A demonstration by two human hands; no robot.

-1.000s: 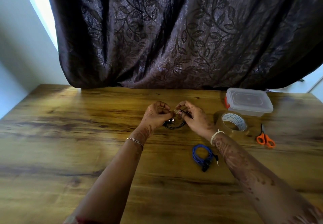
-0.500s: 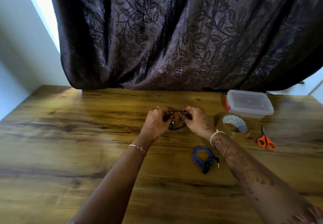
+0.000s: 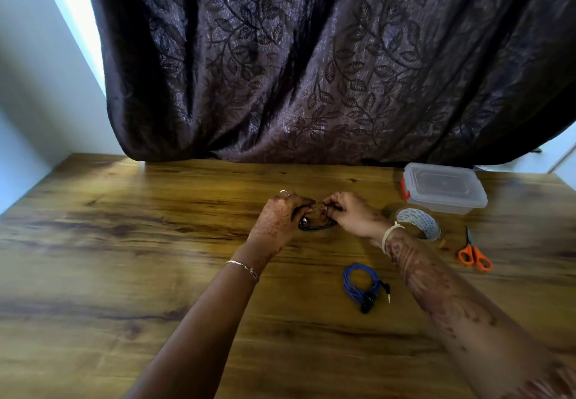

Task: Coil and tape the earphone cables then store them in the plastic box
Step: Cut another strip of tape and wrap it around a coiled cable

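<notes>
Wood, brown and smooth with dark wavy lines, makes up the table (image 3: 124, 258) I look down on. Behind it hangs a dark purple curtain (image 3: 311, 71), shiny, with a leaf pattern and deep folds.

Out in the middle of the table I see the black earphone cable (image 3: 321, 226). It is wound into a small flat ring of thin wires. A little round shiny bud sits at its left end.

The left hand (image 3: 279, 221) has its fingers curled tight round the left side of that ring. The right hand (image 3: 355, 215) pinches the right side with bent fingers and thumb. The two hands almost touch above the ring. I cannot tell if any tape is on it.

Closer to me lies the blue earphone cable (image 3: 358, 278), a neat loop with black buds and a small metal plug. No hand touches it.

Far right stands the plastic box (image 3: 445, 188). It is clear, with round corners, a flat lid on top and a red clip on its side. Just beside it lies a tape roll (image 3: 419, 222), a see-through ring. Small scissors (image 3: 473, 253) with orange handles lie near the roll.
</notes>
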